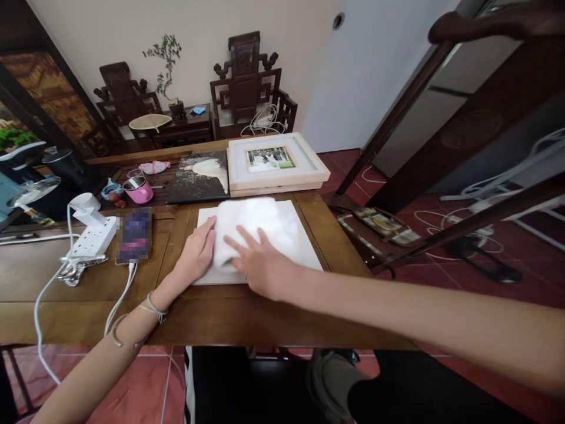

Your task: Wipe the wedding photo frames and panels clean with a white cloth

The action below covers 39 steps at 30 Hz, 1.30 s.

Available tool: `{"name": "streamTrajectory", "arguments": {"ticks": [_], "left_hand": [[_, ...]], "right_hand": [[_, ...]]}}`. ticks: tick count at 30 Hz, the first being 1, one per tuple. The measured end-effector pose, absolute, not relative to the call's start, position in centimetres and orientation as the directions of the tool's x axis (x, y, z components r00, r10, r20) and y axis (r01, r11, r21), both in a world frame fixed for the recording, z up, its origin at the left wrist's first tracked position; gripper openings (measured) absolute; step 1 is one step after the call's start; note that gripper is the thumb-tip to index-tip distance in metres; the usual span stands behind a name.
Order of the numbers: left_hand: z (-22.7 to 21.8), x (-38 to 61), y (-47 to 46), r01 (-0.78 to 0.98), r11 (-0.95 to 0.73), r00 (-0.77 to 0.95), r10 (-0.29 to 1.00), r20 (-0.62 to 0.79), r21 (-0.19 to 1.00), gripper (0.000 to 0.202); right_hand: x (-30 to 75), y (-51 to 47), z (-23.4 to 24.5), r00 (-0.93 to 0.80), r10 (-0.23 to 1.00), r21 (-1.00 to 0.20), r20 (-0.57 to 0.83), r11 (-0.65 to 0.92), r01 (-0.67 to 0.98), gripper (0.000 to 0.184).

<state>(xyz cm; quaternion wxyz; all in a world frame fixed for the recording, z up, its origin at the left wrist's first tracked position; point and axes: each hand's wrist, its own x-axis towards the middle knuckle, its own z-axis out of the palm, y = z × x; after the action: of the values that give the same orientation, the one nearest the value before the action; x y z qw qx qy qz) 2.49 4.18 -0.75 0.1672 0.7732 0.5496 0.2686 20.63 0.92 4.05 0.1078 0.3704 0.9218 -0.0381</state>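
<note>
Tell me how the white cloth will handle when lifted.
The white cloth will probably droop, as its edges look soft and rounded. Its fuzzy surface suggests it shouldn't be slippery. It seems to be only fabric, so it's probably light.

Wall (300, 35): pale, evenly lit; I cannot make out the light's source.
White cloth (247, 218): bright, nearly washed out, its edges smeared.
My right hand (265, 265): slightly softened by blur.
My right arm (397, 311): stretched toward the right edge.
Phone (135, 232): screen coarsely pixelated.
Wooden chair (489, 27): tilted, stretched at right.
Floor (143, 388): pale reflections near left, dimmer toward the right.
</note>
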Motion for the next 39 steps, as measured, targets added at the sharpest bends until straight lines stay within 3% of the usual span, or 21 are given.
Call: {"name": "streamTrajectory", "arguments": {"ticks": [5, 11, 15, 19, 21, 26, 30, 33, 39], "left_hand": [[-1.0, 2.2, 4.2, 0.782, -0.373, 0.341, 0.927, 0.158, 0.499, 0.047], [-1.3, 2.1, 4.1, 0.829, -0.398, 0.385, 0.916, 0.117, 0.393, 0.046], [-1.3, 2.0, 4.2, 0.789, -0.386, 0.350, 0.922, 0.166, 0.478, 0.046], [-0.8, 2.1, 4.3, 0.667, -0.392, 0.214, 0.915, 0.341, 0.634, 0.050], [-0.6, 2.1, 4.3, 0.608, -0.400, 0.149, 0.906, 0.396, 0.686, 0.053], [0.1, 2.0, 4.1, 0.557, -0.429, 0.075, 0.879, 0.472, 0.711, 0.056], [0.4, 1.9, 4.0, 0.597, -0.438, 0.103, 0.873, 0.477, 0.672, 0.055], [0.0, 1.8, 4.2, 0.672, -0.438, 0.186, 0.880, 0.436, 0.597, 0.050], [-1.7, 2.0, 4.3, 0.800, -0.461, 0.382, 0.885, 0.265, 0.384, 0.041]], "right_hand": [[21.2, -3.6, 5.2, -0.763, 0.567, -0.086, -0.310, 0.783, 0.616, 0.050], [23.9, 0.8, 5.0, -0.703, 0.689, -0.066, -0.175, 0.705, 0.706, 0.056], [23.4, 5.4, 4.4, -0.627, 0.771, 0.004, -0.113, 0.632, 0.775, 0.056], [20.6, 7.1, 4.0, -0.631, 0.768, 0.016, -0.110, 0.636, 0.771, 0.056], [19.2, 6.6, 4.0, -0.695, 0.707, 0.014, -0.129, 0.702, 0.712, 0.053], [18.9, 2.5, 4.6, -0.907, 0.380, 0.012, -0.182, 0.923, 0.384, 0.042], [21.7, -1.4, 5.1, -0.955, 0.249, -0.103, -0.160, 0.958, 0.267, 0.031], [24.0, -1.9, 5.5, -0.945, 0.312, -0.155, -0.098, 0.933, 0.324, 0.031], [24.7, 3.7, 5.8, -0.749, 0.654, -0.171, -0.106, 0.730, 0.662, 0.048]]}}
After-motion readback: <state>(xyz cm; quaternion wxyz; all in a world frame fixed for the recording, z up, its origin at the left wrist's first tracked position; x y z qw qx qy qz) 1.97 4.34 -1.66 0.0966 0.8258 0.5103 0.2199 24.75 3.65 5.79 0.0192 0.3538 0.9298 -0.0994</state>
